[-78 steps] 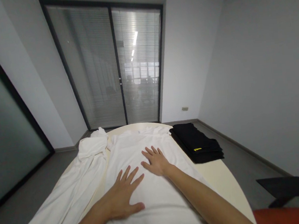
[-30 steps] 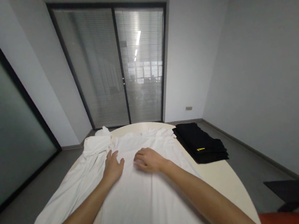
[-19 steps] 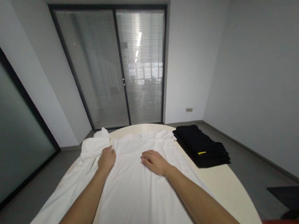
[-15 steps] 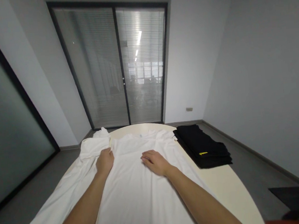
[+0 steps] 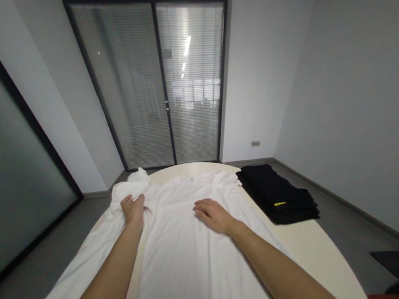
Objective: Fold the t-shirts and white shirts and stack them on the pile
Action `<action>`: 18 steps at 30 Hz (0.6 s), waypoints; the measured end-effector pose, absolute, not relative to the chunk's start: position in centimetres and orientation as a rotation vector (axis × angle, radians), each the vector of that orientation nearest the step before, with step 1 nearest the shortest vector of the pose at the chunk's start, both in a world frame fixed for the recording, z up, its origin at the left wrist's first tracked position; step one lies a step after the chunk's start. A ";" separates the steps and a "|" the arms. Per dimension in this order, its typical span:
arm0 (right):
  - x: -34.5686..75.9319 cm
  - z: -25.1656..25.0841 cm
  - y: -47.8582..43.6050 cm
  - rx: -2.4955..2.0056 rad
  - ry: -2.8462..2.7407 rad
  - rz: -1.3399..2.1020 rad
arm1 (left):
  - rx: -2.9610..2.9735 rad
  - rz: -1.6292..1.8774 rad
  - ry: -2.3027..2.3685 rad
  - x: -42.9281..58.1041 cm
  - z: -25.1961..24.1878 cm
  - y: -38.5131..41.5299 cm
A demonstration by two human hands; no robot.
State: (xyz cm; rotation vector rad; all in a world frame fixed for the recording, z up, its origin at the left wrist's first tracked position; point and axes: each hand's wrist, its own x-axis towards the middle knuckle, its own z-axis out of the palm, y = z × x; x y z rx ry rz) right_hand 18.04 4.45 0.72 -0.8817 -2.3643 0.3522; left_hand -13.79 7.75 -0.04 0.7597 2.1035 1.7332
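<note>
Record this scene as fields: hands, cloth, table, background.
Left hand: at the white shirt's left edge, grip unclear
Right hand: resting on the white shirt
White shirt: spread out, lightly creased
Other white cloth: on the left, bunched at its far end
Black stack: right, folded, yellow mark
Table: cream, curved edge
Background: glazed panels, blinds

black folded cloth stack (image 5: pixel 275 194) | dark-framed glass panels (image 5: pixel 136 94) | small wall plate (image 5: pixel 255 143)

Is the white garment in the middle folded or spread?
Spread: the white garment lies long and flat over the table; its near end is out of view.
</note>
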 end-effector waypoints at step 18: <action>18.1 0.8 4.3 -0.887 -2.368 0.348 | 1.083 1.550 2.299 -15.3 1.2 7.1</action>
